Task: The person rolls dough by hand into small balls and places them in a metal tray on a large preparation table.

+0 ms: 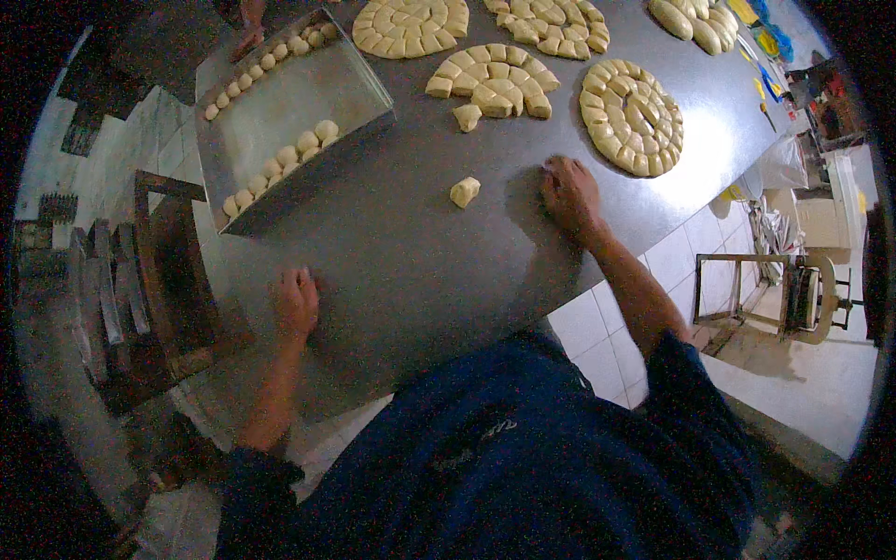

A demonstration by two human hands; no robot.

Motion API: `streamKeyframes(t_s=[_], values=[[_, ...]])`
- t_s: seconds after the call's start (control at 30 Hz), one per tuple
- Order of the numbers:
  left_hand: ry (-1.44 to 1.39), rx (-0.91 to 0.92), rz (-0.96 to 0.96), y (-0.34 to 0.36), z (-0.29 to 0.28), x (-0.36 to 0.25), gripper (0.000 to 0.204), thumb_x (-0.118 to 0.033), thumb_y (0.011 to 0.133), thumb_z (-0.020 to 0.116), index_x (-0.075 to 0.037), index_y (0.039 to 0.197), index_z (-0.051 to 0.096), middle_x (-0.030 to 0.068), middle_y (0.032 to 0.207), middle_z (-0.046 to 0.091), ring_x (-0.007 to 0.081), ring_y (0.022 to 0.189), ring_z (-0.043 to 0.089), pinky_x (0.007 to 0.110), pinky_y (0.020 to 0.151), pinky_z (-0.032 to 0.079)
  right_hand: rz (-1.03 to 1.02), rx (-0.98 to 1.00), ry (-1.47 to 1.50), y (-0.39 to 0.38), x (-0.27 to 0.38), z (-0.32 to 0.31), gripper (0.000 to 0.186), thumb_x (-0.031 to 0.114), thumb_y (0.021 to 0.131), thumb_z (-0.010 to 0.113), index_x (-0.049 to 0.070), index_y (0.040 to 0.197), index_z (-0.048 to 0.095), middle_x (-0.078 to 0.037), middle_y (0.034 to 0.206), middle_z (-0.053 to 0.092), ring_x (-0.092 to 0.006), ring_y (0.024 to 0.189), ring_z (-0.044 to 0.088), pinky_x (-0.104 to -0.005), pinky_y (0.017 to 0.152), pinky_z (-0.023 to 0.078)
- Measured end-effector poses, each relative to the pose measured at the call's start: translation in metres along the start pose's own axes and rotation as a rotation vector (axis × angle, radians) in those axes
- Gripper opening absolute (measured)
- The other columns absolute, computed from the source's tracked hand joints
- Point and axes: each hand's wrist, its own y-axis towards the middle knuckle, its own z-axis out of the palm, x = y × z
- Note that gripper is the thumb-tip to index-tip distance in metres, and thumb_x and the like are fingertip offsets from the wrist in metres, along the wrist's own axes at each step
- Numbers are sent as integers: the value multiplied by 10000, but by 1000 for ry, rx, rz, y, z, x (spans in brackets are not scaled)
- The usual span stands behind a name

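My left hand (pixel 296 301) rests on the grey tabletop near its left side, fingers curled together. What lies under it, if anything, is hidden. Farther right, my right hand (pixel 571 194) is cupped down on the table with its fingers bent, and its palm is out of sight. A loose dough piece (pixel 465 192) lies between the hands, closer to the right one. Just beyond the right hand is a round of cut dough pieces (pixel 632 119). Past the loose piece, a partial ring of cut dough (pixel 495 78) has a small lump (pixel 467 117) at its near edge.
At the table's left stands a rectangular metal tray (pixel 289 103) with dough balls (pixel 308 142) along two sides. More cut dough rounds (pixel 411 26) and several dough loaves (pixel 695 22) lie at the far side. Another person's hand (pixel 248 42) shows beyond the tray.
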Motion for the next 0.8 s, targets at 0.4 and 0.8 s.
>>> streamKeyframes(t_s=[0.4, 0.8], values=[[-117, -186, -16, 53, -7, -60, 162, -170, 1002, 588, -38, 910, 582, 194, 881, 601, 396, 834, 588, 511, 751, 478, 216, -158, 85, 30, 26, 33, 236, 111, 950, 619, 36, 1172, 596, -186, 1058, 657, -408, 1004, 622, -523, 929, 480], [-395, -412, -336, 13, -42, -11, 533, -338, 1065, 510, 13, 1464, 485, 268, 1505, 473, 435, 1328, 507, 511, 1116, 405, -124, -134, -53, -19, 32, 34, 157, 169, 938, 645, 48, 1037, 628, -183, 1030, 666, -401, 1024, 609, -504, 901, 479]])
